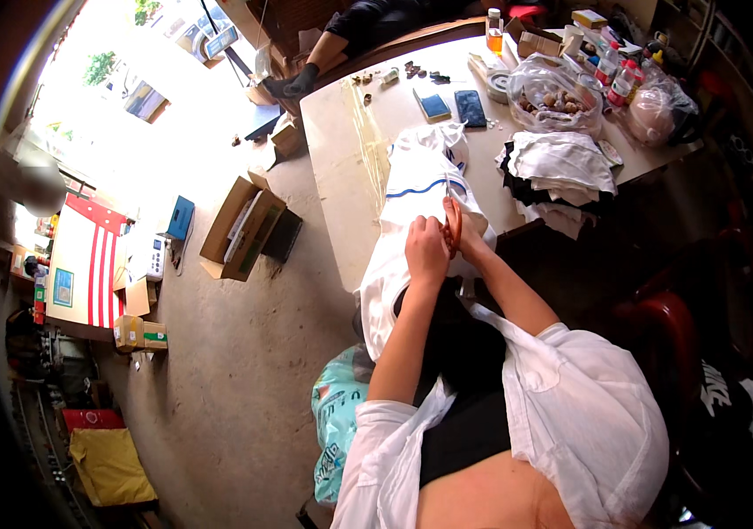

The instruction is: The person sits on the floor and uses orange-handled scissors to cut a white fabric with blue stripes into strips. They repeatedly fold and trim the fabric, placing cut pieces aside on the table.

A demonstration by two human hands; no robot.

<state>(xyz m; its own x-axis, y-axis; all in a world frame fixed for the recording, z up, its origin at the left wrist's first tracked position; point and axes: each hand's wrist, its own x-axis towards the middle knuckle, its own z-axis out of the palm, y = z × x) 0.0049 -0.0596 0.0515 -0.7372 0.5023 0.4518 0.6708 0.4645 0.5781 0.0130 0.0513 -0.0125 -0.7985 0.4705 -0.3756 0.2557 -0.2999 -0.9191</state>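
A white cloth garment with a blue stripe [411,166] lies over the table's near edge and hangs down toward my lap. My right hand [474,240] is closed around the orange handles of a pair of scissors [454,222], whose blades point away from me over the cloth. Close beside it on the left, my left hand [427,250] is closed on the white garment, fingers bunched. The fingertips of both hands are partly hidden, and how far apart the blades stand is hard to make out.
On the table [332,167] are a stack of folded cloths [561,167], a plastic bag of round brown things [552,97], a dark phone [471,108] and several bottles. Cardboard boxes [240,227] stand on the floor at left. Another person's leg [328,51] shows beyond the table.
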